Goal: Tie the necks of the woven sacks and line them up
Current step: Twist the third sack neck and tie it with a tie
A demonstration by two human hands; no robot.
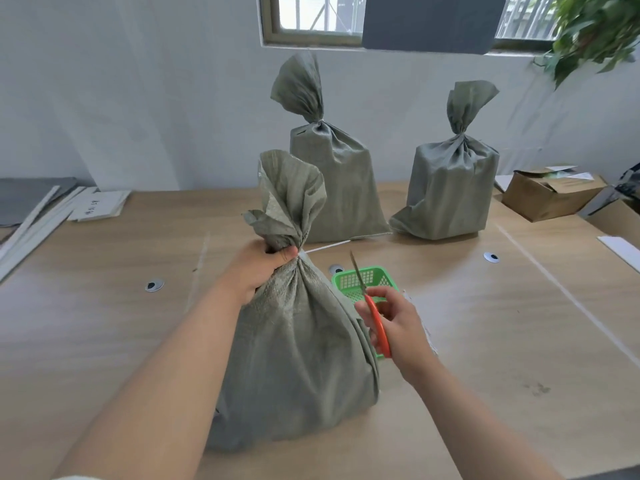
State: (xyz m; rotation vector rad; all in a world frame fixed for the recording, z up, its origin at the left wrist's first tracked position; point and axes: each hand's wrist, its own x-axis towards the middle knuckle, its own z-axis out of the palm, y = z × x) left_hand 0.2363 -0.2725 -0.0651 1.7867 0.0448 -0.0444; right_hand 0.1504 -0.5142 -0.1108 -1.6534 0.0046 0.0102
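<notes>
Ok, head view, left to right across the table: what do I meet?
White strips → paper cards → left hand gripping the near sack by its neck → orange-handled scissors in the right hand → far-right tied sack → cardboard box.

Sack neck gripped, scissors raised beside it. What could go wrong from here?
1. The scissors in the right hand point up toward the white tie tail, which sticks out right beside the left hand gripping the neck of the sack; a careless cut might nick the thumb or the fabric.
2. The cut-off tail may fly onto the table rather than drop into the green basket behind the sack.
</notes>
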